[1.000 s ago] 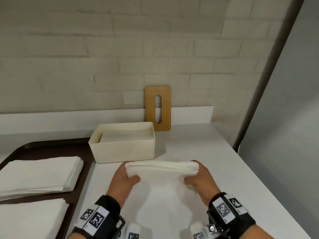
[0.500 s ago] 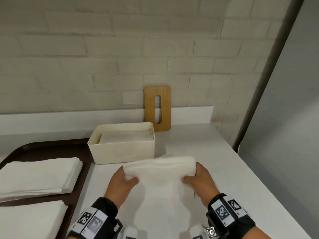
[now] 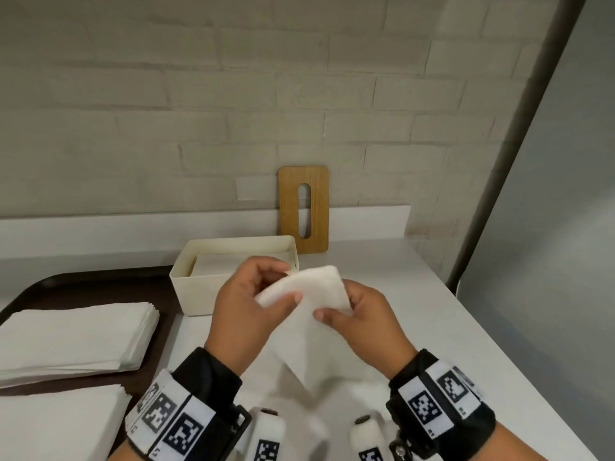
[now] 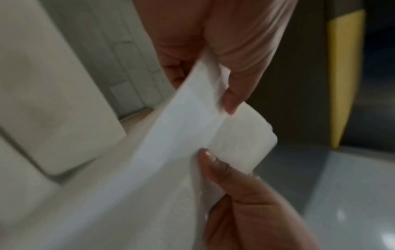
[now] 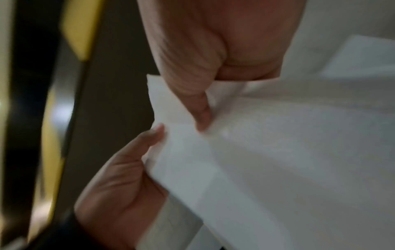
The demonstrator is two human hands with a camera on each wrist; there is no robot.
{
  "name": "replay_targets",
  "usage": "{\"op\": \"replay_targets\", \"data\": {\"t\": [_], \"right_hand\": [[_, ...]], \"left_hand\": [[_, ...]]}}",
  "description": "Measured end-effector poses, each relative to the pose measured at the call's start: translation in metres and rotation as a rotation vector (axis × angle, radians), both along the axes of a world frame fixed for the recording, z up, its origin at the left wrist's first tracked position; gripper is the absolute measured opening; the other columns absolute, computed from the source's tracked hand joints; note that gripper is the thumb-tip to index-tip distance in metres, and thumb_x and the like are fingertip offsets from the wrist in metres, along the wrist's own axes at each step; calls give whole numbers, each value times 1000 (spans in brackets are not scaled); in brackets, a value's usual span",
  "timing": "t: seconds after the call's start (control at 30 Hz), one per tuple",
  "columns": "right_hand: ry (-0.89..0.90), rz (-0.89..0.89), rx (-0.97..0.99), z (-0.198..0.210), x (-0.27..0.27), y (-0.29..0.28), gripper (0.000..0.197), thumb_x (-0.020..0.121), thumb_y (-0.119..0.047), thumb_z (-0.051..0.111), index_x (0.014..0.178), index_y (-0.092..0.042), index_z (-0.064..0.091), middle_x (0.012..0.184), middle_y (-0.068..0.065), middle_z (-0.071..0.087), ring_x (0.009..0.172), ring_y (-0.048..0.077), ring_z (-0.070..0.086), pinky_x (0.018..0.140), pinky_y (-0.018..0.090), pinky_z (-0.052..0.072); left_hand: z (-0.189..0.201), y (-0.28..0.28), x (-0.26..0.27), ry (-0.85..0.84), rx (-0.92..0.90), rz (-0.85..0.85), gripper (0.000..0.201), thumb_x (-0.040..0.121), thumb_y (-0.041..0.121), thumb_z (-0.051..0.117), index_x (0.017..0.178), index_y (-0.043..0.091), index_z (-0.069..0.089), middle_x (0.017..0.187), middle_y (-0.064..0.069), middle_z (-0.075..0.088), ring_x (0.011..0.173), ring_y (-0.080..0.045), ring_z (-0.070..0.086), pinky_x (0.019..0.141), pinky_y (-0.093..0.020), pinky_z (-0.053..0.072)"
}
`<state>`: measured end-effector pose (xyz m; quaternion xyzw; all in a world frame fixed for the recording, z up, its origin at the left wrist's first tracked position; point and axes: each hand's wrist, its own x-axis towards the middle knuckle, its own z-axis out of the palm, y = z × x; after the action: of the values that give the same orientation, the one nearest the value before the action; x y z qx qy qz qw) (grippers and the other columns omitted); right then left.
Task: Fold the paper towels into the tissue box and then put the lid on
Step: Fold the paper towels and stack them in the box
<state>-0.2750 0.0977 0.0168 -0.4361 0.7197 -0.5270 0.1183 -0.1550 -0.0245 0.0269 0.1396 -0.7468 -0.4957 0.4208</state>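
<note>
I hold a folded white paper towel (image 3: pixel 312 294) above the counter, just in front of the open cream tissue box (image 3: pixel 206 294). My left hand (image 3: pixel 253 294) pinches its left end between thumb and fingers. My right hand (image 3: pixel 352 314) pinches the right end. In the left wrist view the paper towel (image 4: pixel 192 126) runs between finger and thumb; in the right wrist view the paper towel (image 5: pixel 256 152) is pinched the same way. The box holds folded towels (image 3: pixel 216 262). The wooden lid (image 3: pixel 304 209) with a slot leans upright against the wall behind the box.
A dark tray (image 3: pixel 100 281) at the left carries two stacks of unfolded paper towels (image 3: pixel 73 337), the nearer stack (image 3: pixel 60 424) at the bottom left. The white counter (image 3: pixel 416 311) ends at a right edge beside a grey panel.
Both hands have lifted the towel off the counter and drawn closer together, towards the box. The towel now looks narrower between them.
</note>
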Motion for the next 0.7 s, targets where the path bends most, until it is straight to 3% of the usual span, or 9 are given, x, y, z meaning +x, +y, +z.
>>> {"op": "replay_targets", "data": {"t": [0.1, 0.2, 0.27, 0.37, 0.43, 0.47, 0.53, 0.6, 0.7], "right_hand": [[-361, -45, -187, -18, 0, -3, 23, 78, -8, 72, 90, -27, 66, 86, -7, 74, 82, 7, 70, 73, 23, 57], [-547, 33, -249, -38, 3, -4, 47, 67, -19, 77, 111, -14, 61, 104, 7, 72, 97, 22, 69, 82, 35, 56], [-575, 79, -220, -48, 4, -6, 62, 61, -18, 79, 118, -12, 56, 111, 11, 70, 104, 25, 66, 90, 41, 54], [-537, 63, -181, -54, 6, -7, 51, 59, -10, 80, 107, -10, 63, 103, 10, 72, 99, 23, 68, 93, 45, 52], [-451, 43, -146, -53, 6, -8, 34, 59, -10, 79, 89, -17, 64, 88, 4, 70, 85, 21, 66, 86, 41, 53], [-417, 45, -128, -48, 7, -9, 29, 64, -6, 77, 84, -21, 62, 83, 0, 67, 80, 18, 63, 81, 37, 52], [-426, 73, -148, -34, 9, -13, 32, 75, 2, 71, 88, -25, 61, 89, -1, 67, 84, 15, 63, 83, 31, 51], [-449, 127, -207, -21, 10, -18, 39, 73, -8, 75, 107, -19, 62, 105, 5, 70, 99, 18, 66, 90, 32, 53], [-348, 104, -210, -11, 10, -22, 48, 73, -24, 72, 119, -22, 57, 113, 0, 69, 105, 14, 65, 94, 36, 52]], "left_hand": [[-18, -2, -2, 105, 299, -38, 63, 52, 11, 88, 100, 32, 51, 100, 0, 62, 89, -11, 62, 75, -26, 53], [-45, 4, -3, -23, 390, -124, 72, 43, 31, 85, 105, 30, 49, 110, 1, 61, 97, -8, 63, 73, -22, 54], [-57, 7, -2, -60, 409, -153, 74, 42, 35, 81, 109, 24, 51, 110, -1, 64, 94, -6, 65, 69, -17, 53], [-64, 4, -7, -56, 409, -156, 56, 49, 14, 83, 98, 19, 55, 97, -3, 63, 82, -12, 64, 62, -11, 51], [-61, 1, -12, -37, 391, -133, 49, 55, -6, 81, 89, 17, 55, 85, -5, 62, 78, -18, 59, 60, -10, 51], [-59, -1, -14, -15, 364, -124, 47, 53, -5, 83, 86, 15, 56, 79, -2, 64, 76, -18, 60, 60, -10, 50], [-51, -3, -16, 30, 285, -123, 57, 40, 29, 89, 86, 13, 60, 74, 4, 72, 76, -6, 67, 63, -8, 49], [-37, 0, -15, 91, 302, -179, 79, 37, 57, 84, 100, 15, 63, 89, 10, 75, 86, -2, 69, 69, -10, 50], [-21, 3, -13, 71, 296, -252, 72, 49, 62, 77, 110, 26, 61, 104, 8, 72, 97, -6, 67, 73, -13, 52]]}}
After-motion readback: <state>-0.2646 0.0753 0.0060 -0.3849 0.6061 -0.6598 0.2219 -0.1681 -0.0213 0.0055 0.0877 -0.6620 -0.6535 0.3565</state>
